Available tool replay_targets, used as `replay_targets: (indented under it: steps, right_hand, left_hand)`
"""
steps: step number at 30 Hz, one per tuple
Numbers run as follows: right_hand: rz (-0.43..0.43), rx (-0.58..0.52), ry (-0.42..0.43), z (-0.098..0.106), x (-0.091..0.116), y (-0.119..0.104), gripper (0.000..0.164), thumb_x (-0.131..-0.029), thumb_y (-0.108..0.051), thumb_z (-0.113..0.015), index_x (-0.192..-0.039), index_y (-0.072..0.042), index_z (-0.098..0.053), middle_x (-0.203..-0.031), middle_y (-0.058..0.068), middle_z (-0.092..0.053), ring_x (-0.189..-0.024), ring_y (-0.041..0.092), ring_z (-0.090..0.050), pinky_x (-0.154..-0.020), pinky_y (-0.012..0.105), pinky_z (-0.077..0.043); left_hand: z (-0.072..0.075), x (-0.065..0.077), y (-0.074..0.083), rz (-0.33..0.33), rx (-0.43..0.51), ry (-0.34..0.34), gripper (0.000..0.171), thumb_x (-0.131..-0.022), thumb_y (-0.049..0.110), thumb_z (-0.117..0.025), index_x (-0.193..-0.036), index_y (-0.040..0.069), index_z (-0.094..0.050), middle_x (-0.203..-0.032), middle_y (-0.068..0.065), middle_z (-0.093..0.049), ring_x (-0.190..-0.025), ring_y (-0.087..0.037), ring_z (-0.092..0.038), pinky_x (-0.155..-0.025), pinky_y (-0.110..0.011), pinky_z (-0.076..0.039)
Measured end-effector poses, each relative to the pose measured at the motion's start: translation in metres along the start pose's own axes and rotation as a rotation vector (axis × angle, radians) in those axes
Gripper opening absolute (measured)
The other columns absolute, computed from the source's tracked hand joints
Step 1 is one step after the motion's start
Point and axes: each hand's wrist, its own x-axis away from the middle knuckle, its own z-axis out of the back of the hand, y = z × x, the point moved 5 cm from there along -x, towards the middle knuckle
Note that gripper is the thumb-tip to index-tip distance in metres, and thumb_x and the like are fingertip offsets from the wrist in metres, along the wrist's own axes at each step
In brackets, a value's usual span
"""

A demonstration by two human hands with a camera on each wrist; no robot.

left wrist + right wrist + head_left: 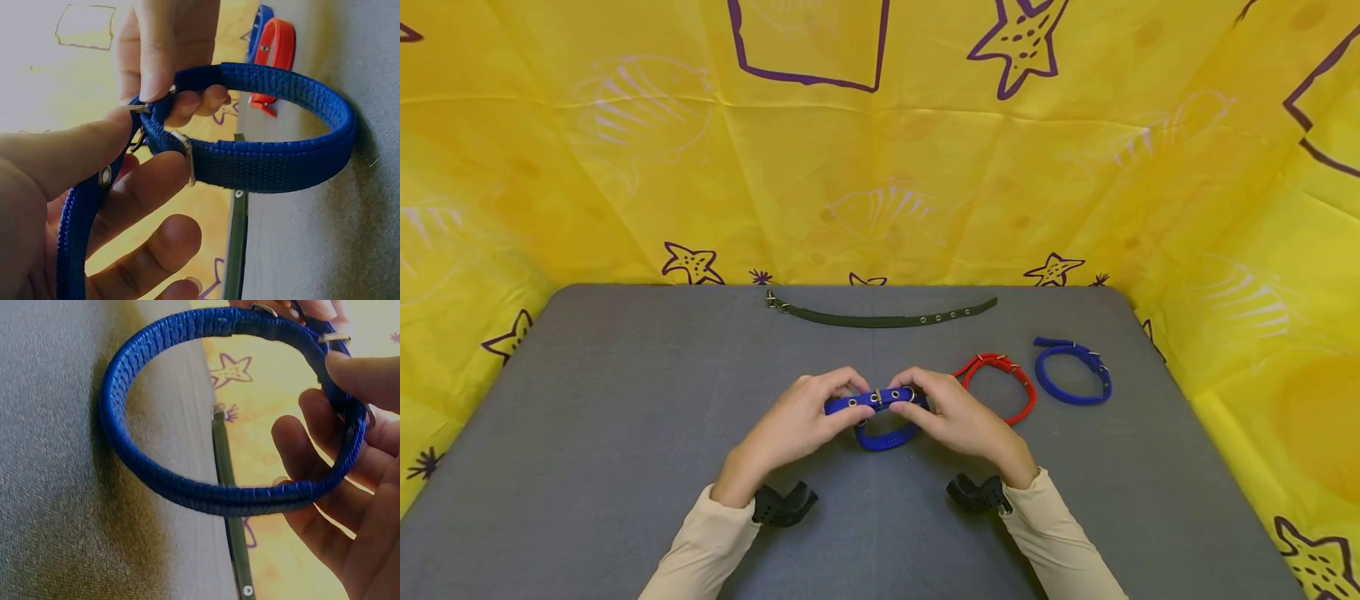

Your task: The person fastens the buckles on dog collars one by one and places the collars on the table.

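A blue collar (886, 439) is held up in a loop between both hands, above the middle of the table. My left hand (805, 414) pinches its eyeleted strap end between thumb and fingers. On the other side, my right hand (958, 414) pinches the collar beside the buckle and ring. The strap runs through the metal buckle (139, 109) in the left wrist view. From the right wrist view, the padded inside of the blue loop (119, 387) shows, hanging close to the grey surface.
Right of the hands lie a red buckled collar (1022, 392) and another blue buckled collar (1075, 398). A dark green collar (865, 321) stretches flat along the back of the grey table (625, 400). Yellow patterned cloth (880, 150) stands behind and at both sides.
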Motion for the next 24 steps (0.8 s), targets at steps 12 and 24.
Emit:
replay_targets:
  steps: [12, 24]
  right_hand:
    - [-0.006, 0.052, -0.008, 0.0045, -0.0002, 0.0044, 0.017, -0.089, -0.033, -0.058, -0.102, -0.022, -0.058, -0.090, -0.011, -0.062, -0.077, 0.004, -0.056, -0.069, 0.022, -0.046]
    - [0.016, 0.070, -0.001, 0.0047, -0.0002, 0.0023, 0.017, -0.089, -0.033, -0.058, -0.101, -0.022, -0.058, -0.087, -0.011, -0.061, -0.074, 0.003, -0.056, -0.065, 0.023, -0.048]
  left_hand:
    - [0.0066, 0.0042, -0.0053, 0.084, 0.015, -0.079, 0.016, -0.086, 0.037, -0.062, -0.095, 0.025, -0.056, -0.063, 0.008, -0.057, -0.050, -0.004, -0.038, -0.047, -0.021, -0.030]
    - [-0.0019, 0.0032, -0.0086, 0.112, 0.105, -0.177, 0.011, -0.095, 0.029, -0.048, -0.095, 0.020, -0.054, -0.066, 0.006, -0.062, -0.055, -0.009, -0.045, -0.054, -0.022, -0.035]
